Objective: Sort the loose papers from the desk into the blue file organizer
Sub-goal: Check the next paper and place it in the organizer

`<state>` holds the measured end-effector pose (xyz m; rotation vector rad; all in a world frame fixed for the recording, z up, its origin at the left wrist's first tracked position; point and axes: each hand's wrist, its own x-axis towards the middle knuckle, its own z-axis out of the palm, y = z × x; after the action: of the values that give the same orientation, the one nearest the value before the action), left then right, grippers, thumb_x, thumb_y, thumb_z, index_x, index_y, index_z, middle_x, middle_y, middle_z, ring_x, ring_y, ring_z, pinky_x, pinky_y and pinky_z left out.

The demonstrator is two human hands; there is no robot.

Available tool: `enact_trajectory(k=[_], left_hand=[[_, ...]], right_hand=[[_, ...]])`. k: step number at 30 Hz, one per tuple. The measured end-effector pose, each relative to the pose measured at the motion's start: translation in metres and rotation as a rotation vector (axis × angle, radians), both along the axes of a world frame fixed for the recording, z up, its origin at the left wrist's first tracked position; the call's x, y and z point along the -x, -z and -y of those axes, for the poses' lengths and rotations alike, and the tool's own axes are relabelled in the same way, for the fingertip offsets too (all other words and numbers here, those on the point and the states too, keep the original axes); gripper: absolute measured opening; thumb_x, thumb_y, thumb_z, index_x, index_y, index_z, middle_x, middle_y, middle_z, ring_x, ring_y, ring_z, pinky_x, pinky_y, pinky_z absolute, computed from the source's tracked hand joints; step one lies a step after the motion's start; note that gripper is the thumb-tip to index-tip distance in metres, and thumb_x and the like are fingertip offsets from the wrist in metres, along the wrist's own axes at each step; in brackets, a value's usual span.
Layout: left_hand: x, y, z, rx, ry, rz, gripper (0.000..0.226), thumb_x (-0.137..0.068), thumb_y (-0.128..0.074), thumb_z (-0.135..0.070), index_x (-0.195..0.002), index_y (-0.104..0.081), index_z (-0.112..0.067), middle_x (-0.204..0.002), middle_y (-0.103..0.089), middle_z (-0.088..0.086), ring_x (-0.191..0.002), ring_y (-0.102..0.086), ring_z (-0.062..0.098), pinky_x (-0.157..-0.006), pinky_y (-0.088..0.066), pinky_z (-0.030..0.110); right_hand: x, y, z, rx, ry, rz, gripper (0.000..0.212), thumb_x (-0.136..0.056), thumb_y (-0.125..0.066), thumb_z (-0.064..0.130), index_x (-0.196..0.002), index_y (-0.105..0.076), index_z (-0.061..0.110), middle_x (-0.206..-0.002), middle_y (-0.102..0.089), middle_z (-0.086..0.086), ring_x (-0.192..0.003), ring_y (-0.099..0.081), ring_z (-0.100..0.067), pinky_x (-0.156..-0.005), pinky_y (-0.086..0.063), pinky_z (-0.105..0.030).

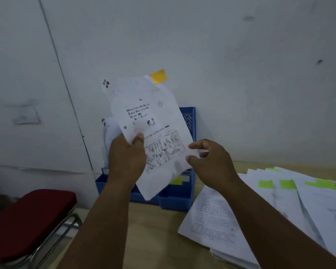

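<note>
- A dark red padded stool [30, 220] with a chrome tube frame stands at the lower left, beside the pale wooden desk [159, 230].
- The left hand [127, 156] is raised in front of the white wall, its thumb pressed on the front and its fingers curled behind a bunch of white printed paper sheets [149, 133].
- The top sheet carries several short lines of black print and a boxed line drawing of figures lower down; the print is too blurred to read. A yellow sticky tab [159, 75] sticks out at the upper corner of the bunch.
- Behind the held sheets, a blue plastic slotted file organizer [182, 195] stands on the desk against the wall. A few white sheets stand upright in its left part, and a yellow tab shows inside it.
- The right hand [211, 162] hovers just beside the right edge of the held sheets, fingers loosely bent, gripping nothing.
- At the right, a fanned pile of loose white worksheets [260, 216] lies flat on the desk, some bearing green sticky tabs [287, 184]. Their printing is illegible.
</note>
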<state>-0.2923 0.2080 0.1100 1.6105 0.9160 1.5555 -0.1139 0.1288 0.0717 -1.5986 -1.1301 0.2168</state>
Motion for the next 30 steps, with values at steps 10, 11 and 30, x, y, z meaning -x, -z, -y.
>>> enact_trajectory(k=[10, 11, 30], left_hand=[[0.024, 0.005, -0.074, -0.323, -0.364, -0.267, 0.039, -0.107, -0.045, -0.025, -0.116, -0.063, 0.008, -0.097, -0.071, 0.021, -0.087, -0.067, 0.033, -0.073, -0.048, 0.028], [0.026, 0.007, -0.077, -0.345, -0.388, -0.290, 0.037, -0.107, -0.045, -0.023, -0.116, -0.063, 0.008, -0.095, -0.071, 0.021, -0.083, -0.067, 0.032, -0.069, -0.045, 0.025], [0.041, 0.028, -0.125, -0.357, -0.463, -0.351, 0.028, -0.106, -0.046, -0.016, -0.108, -0.066, 0.003, -0.090, -0.070, 0.016, -0.077, -0.065, 0.028, -0.067, -0.047, 0.029]], right_hand=[[0.013, 0.005, -0.036, 0.020, -0.022, 0.048, 0.024, -0.089, -0.074, 0.026, -0.109, -0.066, 0.035, -0.116, -0.060, 0.016, -0.105, -0.055, -0.005, -0.086, -0.044, -0.022], [0.014, 0.006, -0.039, 0.021, -0.028, 0.048, 0.023, -0.089, -0.074, 0.025, -0.108, -0.066, 0.036, -0.115, -0.061, 0.016, -0.105, -0.055, -0.005, -0.086, -0.044, -0.022], [0.025, 0.017, -0.081, 0.068, -0.058, 0.091, 0.022, -0.085, -0.074, 0.034, -0.105, -0.065, 0.040, -0.123, -0.059, 0.011, -0.112, -0.057, -0.010, -0.098, -0.052, -0.040]])
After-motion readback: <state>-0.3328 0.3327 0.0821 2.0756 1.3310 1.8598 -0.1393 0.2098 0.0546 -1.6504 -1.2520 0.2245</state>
